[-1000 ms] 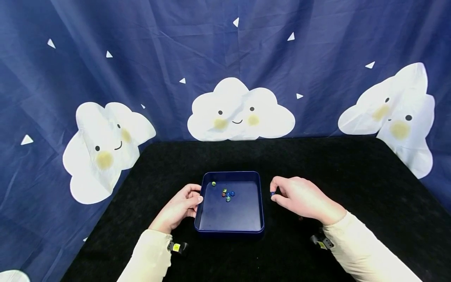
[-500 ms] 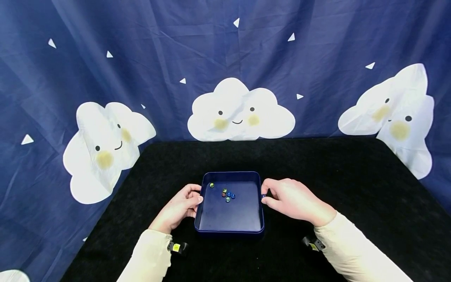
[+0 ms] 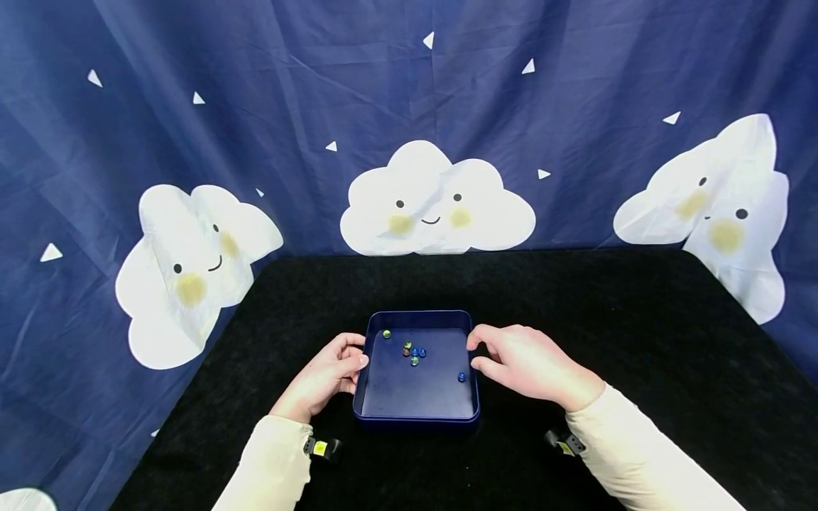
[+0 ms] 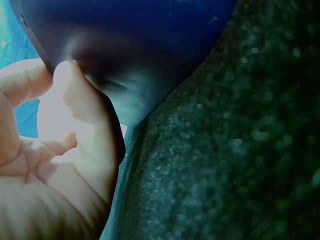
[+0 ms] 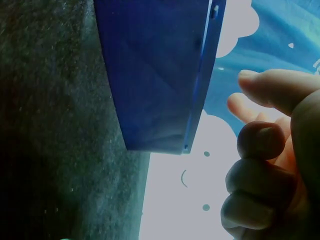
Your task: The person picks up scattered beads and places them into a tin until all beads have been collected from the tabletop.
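Note:
A dark blue square tray (image 3: 441,417) sits on the black cloth between my hands. My left hand (image 3: 329,372) grips its left side, the thumb (image 4: 75,95) against the wall in the left wrist view. My right hand (image 3: 527,360) is at the right rim, thumb and index finger apart with nothing between them; the other fingers (image 5: 260,180) are curled. A blue marble (image 3: 462,377) lies inside near the right wall. Several blue, green and reddish marbles cluster around a blue marble (image 3: 415,352) left of centre. A yellow-green marble (image 3: 386,333) lies near the far left corner.
Black cloth (image 3: 575,284) covers the table all around the tray. Behind it hangs a blue curtain (image 3: 287,106) printed with white clouds and triangles. A small black camera (image 3: 326,449) is strapped to each wrist.
My right hand has moved left to the tray's right rim and let go of a blue marble, which now lies inside. My left hand has stayed in place.

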`<action>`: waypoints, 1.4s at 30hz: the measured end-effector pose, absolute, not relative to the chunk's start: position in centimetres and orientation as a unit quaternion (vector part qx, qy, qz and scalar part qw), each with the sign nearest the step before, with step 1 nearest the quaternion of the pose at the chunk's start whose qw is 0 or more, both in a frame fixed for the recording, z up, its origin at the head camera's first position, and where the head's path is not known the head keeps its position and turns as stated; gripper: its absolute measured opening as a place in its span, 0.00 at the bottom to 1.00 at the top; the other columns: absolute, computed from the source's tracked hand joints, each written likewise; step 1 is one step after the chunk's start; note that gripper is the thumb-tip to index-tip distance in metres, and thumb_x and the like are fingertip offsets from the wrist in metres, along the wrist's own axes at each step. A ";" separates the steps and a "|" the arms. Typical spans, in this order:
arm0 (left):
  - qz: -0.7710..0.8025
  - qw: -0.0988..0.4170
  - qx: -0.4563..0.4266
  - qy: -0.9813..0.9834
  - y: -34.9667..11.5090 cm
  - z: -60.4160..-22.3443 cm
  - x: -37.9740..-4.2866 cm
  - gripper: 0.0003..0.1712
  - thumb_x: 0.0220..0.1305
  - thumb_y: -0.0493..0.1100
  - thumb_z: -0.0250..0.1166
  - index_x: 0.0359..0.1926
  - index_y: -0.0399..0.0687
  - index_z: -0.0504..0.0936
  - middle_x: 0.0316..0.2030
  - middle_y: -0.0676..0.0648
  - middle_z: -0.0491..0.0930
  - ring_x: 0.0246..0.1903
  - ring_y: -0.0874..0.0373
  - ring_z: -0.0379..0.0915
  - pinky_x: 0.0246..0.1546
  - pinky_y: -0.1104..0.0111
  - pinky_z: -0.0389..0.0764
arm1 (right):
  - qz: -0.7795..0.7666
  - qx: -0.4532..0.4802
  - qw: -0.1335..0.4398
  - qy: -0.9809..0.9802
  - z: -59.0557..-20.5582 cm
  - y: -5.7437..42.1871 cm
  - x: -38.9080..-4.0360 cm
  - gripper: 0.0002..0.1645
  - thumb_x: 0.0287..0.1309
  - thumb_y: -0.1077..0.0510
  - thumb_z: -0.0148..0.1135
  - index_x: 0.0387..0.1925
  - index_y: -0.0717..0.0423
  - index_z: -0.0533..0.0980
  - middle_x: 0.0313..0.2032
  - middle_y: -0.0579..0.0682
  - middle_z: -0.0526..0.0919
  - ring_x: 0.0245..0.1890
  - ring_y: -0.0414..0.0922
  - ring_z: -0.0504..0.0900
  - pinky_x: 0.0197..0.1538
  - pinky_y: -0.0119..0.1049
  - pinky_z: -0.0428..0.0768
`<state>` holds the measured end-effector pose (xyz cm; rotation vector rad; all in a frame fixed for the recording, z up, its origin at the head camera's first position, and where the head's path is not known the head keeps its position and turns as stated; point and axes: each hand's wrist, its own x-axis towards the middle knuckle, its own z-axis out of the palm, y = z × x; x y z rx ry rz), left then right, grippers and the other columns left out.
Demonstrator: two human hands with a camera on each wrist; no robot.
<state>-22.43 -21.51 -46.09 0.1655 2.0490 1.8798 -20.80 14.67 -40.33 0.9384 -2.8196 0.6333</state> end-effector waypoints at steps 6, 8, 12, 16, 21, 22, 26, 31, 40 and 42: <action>0.664 0.177 0.059 0.724 -21.6 -46.1 -22.3 0.29 0.68 0.36 0.63 0.64 0.32 0.62 0.38 0.40 0.74 0.28 0.58 0.72 0.25 0.69 0.79 | 0.212 0.293 0.043 -0.931 -40.5 15.6 -20.7 0.09 0.61 0.51 0.70 0.41 0.40 0.78 0.19 0.33 0.67 0.19 0.31 0.67 0.27 0.32 0.70; 0.663 0.177 0.060 0.725 -21.6 -46.1 -22.3 0.29 0.68 0.37 0.63 0.64 0.32 0.62 0.38 0.40 0.74 0.28 0.58 0.72 0.25 0.69 0.79 | 0.210 0.288 0.039 -0.934 -40.6 16.1 -20.6 0.09 0.60 0.51 0.70 0.40 0.40 0.78 0.19 0.32 0.67 0.20 0.31 0.67 0.27 0.32 0.70; 0.663 0.177 0.059 0.725 -21.6 -46.1 -22.3 0.29 0.68 0.37 0.63 0.64 0.32 0.62 0.38 0.40 0.74 0.28 0.58 0.72 0.25 0.69 0.79 | 0.205 0.274 0.019 -0.939 -40.9 17.3 -20.4 0.08 0.60 0.52 0.69 0.41 0.40 0.78 0.19 0.32 0.68 0.19 0.31 0.67 0.28 0.33 0.71; 0.663 0.178 0.058 0.725 -21.5 -46.1 -22.3 0.30 0.68 0.37 0.63 0.65 0.32 0.62 0.38 0.41 0.74 0.28 0.58 0.72 0.25 0.68 0.79 | 0.218 0.254 -0.031 -0.942 -41.1 18.8 -20.1 0.08 0.63 0.52 0.67 0.42 0.41 0.78 0.18 0.33 0.70 0.14 0.30 0.72 0.29 0.34 0.73; 0.663 0.177 0.052 0.725 -21.5 -46.0 -22.3 0.29 0.68 0.37 0.63 0.65 0.33 0.63 0.38 0.42 0.74 0.28 0.58 0.71 0.25 0.69 0.79 | 0.222 0.244 -0.074 -0.941 -41.5 21.0 -19.9 0.07 0.64 0.51 0.66 0.42 0.40 0.77 0.18 0.33 0.74 0.17 0.30 0.75 0.28 0.34 0.72; 0.663 0.176 0.052 0.726 -21.5 -46.0 -22.3 0.29 0.68 0.37 0.63 0.64 0.33 0.63 0.38 0.41 0.74 0.28 0.58 0.71 0.25 0.69 0.79 | 0.222 0.243 -0.081 -0.941 -41.6 21.4 -19.9 0.07 0.63 0.51 0.66 0.42 0.40 0.77 0.19 0.32 0.75 0.18 0.31 0.74 0.28 0.34 0.72; 0.662 0.175 0.050 0.727 -21.5 -45.9 -22.2 0.29 0.68 0.37 0.63 0.64 0.33 0.63 0.38 0.41 0.74 0.28 0.58 0.71 0.25 0.69 0.79 | 0.218 0.229 -0.116 -0.942 -42.0 22.5 -19.7 0.10 0.61 0.51 0.67 0.43 0.39 0.76 0.21 0.34 0.75 0.18 0.34 0.72 0.27 0.34 0.70; 0.661 0.175 0.048 0.728 -21.5 -46.0 -22.3 0.29 0.68 0.37 0.63 0.64 0.33 0.63 0.39 0.41 0.74 0.28 0.57 0.71 0.25 0.68 0.79 | 0.231 0.218 -0.155 -0.935 -42.6 22.9 -19.5 0.15 0.59 0.51 0.69 0.46 0.40 0.75 0.22 0.38 0.73 0.17 0.37 0.74 0.26 0.36 0.71; 0.658 0.172 0.055 0.731 -21.5 -46.0 -22.3 0.29 0.68 0.36 0.63 0.64 0.32 0.63 0.38 0.42 0.74 0.28 0.57 0.71 0.25 0.69 0.79 | 0.236 0.248 -0.148 -0.928 -43.5 22.9 -19.4 0.16 0.55 0.56 0.72 0.39 0.39 0.73 0.21 0.36 0.72 0.20 0.35 0.70 0.26 0.34 0.69; 0.659 0.171 0.054 0.731 -21.5 -46.0 -22.3 0.28 0.68 0.36 0.63 0.64 0.33 0.63 0.38 0.41 0.74 0.28 0.57 0.71 0.25 0.69 0.79 | 0.234 0.255 -0.144 -0.927 -43.6 22.9 -19.5 0.16 0.55 0.56 0.72 0.38 0.38 0.73 0.21 0.36 0.71 0.20 0.35 0.70 0.27 0.33 0.69</action>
